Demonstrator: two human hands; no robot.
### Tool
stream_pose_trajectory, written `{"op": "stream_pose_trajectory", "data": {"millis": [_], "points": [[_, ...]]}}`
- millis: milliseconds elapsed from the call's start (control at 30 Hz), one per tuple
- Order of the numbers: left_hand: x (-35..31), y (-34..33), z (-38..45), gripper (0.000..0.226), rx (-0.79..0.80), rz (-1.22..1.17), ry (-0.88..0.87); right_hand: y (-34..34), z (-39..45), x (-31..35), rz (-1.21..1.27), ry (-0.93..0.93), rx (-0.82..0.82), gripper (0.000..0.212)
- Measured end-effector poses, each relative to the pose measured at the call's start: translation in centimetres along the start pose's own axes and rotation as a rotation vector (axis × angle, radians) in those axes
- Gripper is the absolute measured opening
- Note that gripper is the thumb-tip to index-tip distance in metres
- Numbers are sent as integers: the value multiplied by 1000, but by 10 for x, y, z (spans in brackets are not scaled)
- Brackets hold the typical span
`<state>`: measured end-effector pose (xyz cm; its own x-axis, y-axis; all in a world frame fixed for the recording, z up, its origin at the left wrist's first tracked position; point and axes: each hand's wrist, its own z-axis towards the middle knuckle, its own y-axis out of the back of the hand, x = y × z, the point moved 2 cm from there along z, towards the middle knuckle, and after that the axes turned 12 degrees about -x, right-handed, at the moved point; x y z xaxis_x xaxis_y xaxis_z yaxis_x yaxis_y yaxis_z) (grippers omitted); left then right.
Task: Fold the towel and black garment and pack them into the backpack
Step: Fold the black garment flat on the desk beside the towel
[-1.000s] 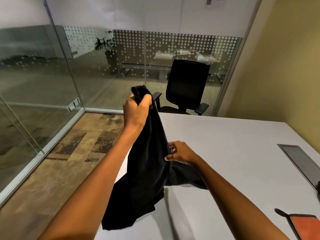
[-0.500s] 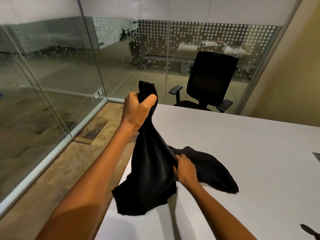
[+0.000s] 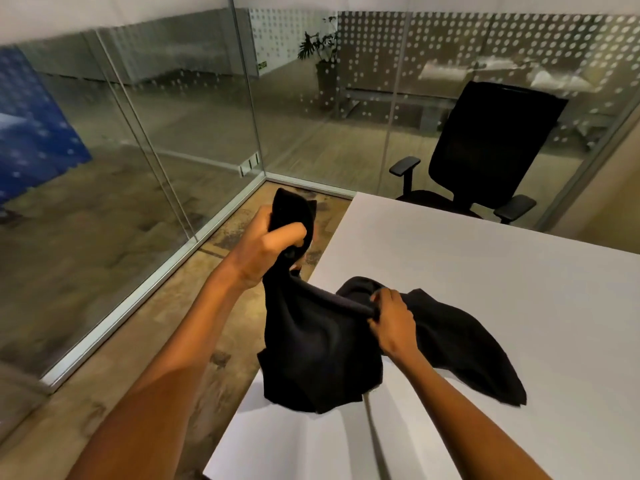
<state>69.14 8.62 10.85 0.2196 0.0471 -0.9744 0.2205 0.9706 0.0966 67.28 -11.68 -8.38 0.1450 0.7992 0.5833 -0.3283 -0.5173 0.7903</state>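
Note:
The black garment (image 3: 318, 355) hangs bunched over the left edge of the white table (image 3: 502, 299). One part of it trails flat on the tabletop to the right. My left hand (image 3: 266, 247) grips a bunched end, held up just off the table's left edge. My right hand (image 3: 391, 317) pinches a taut fold of the same garment lower down, above the tabletop. No towel or backpack is in view.
A black office chair (image 3: 485, 154) stands at the far side of the table. Glass walls (image 3: 173, 133) enclose the room to the left and behind. A strip of floor (image 3: 194, 306) runs between the glass and the table's left edge.
My left hand has come down lower with the bunched end. My right hand has shifted its grip along the garment, pulling a fold taut. The view has turned left and down.

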Motion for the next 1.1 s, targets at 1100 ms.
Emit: {"op": "stream_pose_trajectory", "data": {"millis": [1100], "points": [[15,-95,34,39,-268,991,-173,98,43,49,280,328,-218,31]]}}
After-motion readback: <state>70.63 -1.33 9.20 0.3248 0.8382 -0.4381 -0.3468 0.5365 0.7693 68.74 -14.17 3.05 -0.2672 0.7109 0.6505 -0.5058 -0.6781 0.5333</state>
